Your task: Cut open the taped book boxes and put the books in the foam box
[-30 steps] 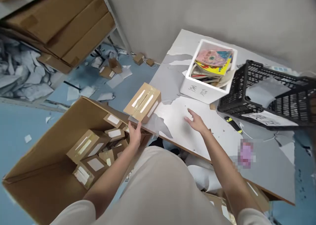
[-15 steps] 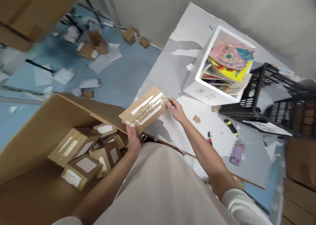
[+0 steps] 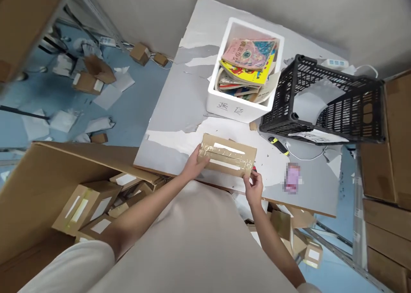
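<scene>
Head view: the taped carton [image 3: 228,154] has swung clear of the big box [image 3: 28,186] at eight o'clock. Left fingers [image 3: 198,152] grip one end, right fingers [image 3: 246,182] the near opposite corner; I judge it secure.

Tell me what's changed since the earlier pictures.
The taped carton moved right, from the table's left end to in front of the white box. The right hand, free at first, now holds it too; the left hand kept hold. White box and black crate stayed put.
</scene>
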Tool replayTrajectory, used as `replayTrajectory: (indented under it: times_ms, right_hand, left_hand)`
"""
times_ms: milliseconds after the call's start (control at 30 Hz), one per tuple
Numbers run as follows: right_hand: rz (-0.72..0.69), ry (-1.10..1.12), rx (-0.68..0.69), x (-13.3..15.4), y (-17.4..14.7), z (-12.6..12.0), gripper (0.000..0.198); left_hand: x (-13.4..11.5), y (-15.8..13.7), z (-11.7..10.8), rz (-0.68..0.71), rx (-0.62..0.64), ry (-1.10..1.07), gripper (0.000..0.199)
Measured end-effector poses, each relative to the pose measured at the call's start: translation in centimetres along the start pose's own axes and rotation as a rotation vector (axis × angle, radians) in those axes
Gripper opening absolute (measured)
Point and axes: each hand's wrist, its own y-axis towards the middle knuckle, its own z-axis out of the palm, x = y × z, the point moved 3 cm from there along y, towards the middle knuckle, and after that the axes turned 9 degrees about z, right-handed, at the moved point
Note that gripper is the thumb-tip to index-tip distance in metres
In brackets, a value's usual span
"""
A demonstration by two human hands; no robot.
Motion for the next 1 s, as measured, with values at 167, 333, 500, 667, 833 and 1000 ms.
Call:
replayTrajectory:
  times_ms: [167,333,500,667,833,1000]
  right_hand:
    - [0.003,0.048,0.095,-2.6,1.3,-0.8,0.044]
    - [-0.093,-0.06,0.122,-4.3,2.4,-2.0,0.041]
    - [-0.11,-0.177,0.123,-5.8,4.2,-2.7,0.042]
    - [-0.134,-0.366,0.341,-5.0,5.1,-1.5,0.066]
    - [-0.163,-0.345,0.365,-3.3,5.0,-1.3,0.056]
    - [-0.157,-0.425,0.283,-2.5,5.0,-2.2,0.041]
  left_hand:
    - [2.0,0.2,0.8,-0.007,0.115,0.038,0.096]
    - [3.5,-0.7,-0.8,-0.066,0.127,-0.06,0.108]
    - [3.9,-0.7,-1.9,-0.015,0.135,-0.004,0.104]
    - [4.5,0.7,-1.7,0.047,0.138,0.095,0.069]
    - [4.8,0.9,-1.5,0.008,0.212,0.032,0.055]
    - [3.3,1.1,-1.7,0.002,0.147,0.121,0.045]
